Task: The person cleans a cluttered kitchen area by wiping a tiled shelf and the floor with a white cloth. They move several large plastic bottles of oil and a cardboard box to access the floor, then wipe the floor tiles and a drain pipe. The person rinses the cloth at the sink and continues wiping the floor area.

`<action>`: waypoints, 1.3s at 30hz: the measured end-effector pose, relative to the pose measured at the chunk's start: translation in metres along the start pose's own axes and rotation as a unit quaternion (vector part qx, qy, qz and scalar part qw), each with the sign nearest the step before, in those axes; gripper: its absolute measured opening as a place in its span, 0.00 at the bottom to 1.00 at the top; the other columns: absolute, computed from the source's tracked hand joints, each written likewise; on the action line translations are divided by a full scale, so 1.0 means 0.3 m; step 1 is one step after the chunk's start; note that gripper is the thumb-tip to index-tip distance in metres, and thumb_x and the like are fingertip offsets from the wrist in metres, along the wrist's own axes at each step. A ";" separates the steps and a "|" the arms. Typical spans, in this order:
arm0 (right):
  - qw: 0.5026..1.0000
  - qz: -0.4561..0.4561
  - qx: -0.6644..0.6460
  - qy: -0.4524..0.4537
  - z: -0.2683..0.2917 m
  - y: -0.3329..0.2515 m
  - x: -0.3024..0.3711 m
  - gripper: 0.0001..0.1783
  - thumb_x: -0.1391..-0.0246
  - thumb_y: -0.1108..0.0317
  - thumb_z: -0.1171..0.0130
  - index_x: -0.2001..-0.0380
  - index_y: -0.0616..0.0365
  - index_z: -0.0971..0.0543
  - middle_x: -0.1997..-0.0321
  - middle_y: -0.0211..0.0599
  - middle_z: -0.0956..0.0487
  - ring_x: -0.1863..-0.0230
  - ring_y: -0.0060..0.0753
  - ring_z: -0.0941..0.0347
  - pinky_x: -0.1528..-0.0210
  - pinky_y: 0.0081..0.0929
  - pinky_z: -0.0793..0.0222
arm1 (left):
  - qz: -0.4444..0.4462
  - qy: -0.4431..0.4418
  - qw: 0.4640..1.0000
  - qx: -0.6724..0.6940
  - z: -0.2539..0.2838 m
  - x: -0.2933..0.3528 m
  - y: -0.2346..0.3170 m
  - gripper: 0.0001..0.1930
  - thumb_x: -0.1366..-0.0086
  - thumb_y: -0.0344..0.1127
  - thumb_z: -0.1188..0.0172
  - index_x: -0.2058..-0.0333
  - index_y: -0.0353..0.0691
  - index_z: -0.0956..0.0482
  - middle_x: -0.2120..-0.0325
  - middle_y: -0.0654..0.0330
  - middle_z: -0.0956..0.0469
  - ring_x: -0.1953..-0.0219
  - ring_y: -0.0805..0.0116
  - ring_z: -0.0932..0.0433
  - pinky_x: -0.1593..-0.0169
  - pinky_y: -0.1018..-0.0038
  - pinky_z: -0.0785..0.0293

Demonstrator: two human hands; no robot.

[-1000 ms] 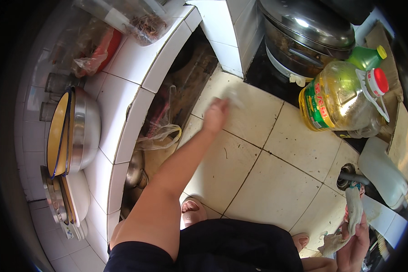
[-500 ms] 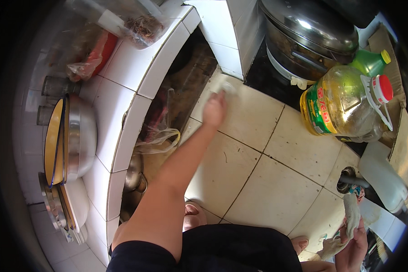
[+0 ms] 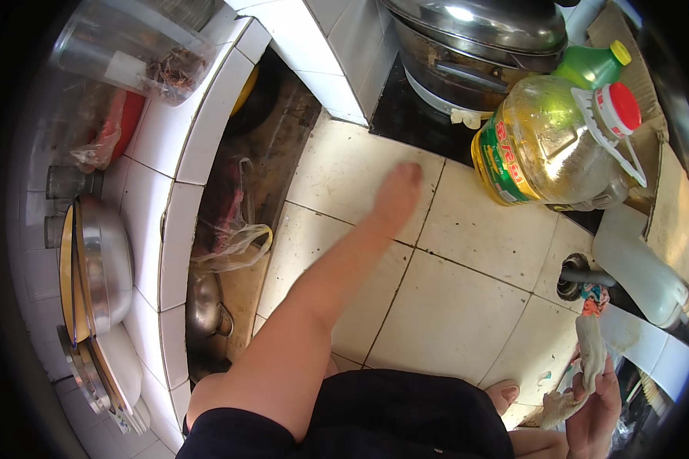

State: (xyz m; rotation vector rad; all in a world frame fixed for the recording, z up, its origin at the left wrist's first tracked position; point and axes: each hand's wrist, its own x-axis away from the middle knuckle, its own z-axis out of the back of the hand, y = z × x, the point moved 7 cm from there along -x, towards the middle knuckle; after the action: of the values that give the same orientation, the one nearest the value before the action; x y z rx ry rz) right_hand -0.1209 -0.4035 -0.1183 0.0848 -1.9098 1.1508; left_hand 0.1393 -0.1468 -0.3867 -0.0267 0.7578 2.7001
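My left hand (image 3: 400, 191) is stretched out low over the cream floor tiles (image 3: 467, 314), close to a grout line. Its fingers are bunched and smeared by motion, so whether anything is in them does not show. At the lower right, my right hand (image 3: 599, 405) grips a long, twisted, greyish-white rag (image 3: 589, 348). The rag hangs in a bend, one end pointing up toward a piece of patterned cloth (image 3: 594, 297) by the drain pipe (image 3: 589, 277). Small dark specks lie scattered over the tiles.
Left is a white-tiled ledge (image 3: 134, 222) with metal bowls (image 3: 107, 260); below it, a plastic bag (image 3: 241, 241) and metal pot (image 3: 204, 306). Far right stand a large lidded pot (image 3: 475, 53), an oil jug (image 3: 543, 138), a green bottle (image 3: 593, 65) and a whitish container (image 3: 639, 260).
My left hand has swept rightward and slightly nearer across the tiles. The view has shifted, so surroundings sit further left. My right hand still holds the rag.
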 end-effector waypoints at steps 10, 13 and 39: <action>0.997 0.019 -0.010 -0.079 0.054 -0.028 0.020 0.26 0.52 0.70 0.46 0.49 0.66 0.37 0.59 0.42 0.28 0.79 0.22 0.34 0.76 0.16 0.35 | 0.206 0.002 0.951 0.231 0.127 0.100 -0.159 0.12 0.40 0.30 0.49 0.58 0.40 0.24 0.65 0.50 0.29 0.59 0.53 0.30 0.55 0.68 0.32; 0.998 0.025 -0.021 -0.051 0.089 -0.038 0.029 0.26 0.52 0.70 0.46 0.49 0.66 0.37 0.59 0.42 0.28 0.80 0.22 0.34 0.77 0.16 0.35 | 0.082 0.017 0.979 -0.186 0.285 0.120 -0.314 0.13 0.36 0.39 0.54 0.60 0.38 0.27 0.67 0.47 0.29 0.59 0.50 0.30 0.55 0.61 0.34; 0.993 -0.062 0.062 -0.074 -0.015 -0.025 0.006 0.37 0.52 0.65 0.45 0.40 0.67 0.45 0.47 0.40 0.34 0.52 0.32 0.34 0.49 0.29 0.38 | -0.003 -0.075 0.858 -0.508 0.234 0.015 -0.463 0.14 0.43 0.33 0.51 0.59 0.37 0.25 0.60 0.60 0.32 0.56 0.65 0.33 0.55 0.69 0.35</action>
State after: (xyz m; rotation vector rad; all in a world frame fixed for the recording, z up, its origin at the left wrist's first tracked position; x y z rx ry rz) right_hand -0.1157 -0.4037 -0.1111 0.3619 -1.9305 1.2054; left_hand 0.1850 0.0017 -0.3967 -0.0665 -0.7596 2.7103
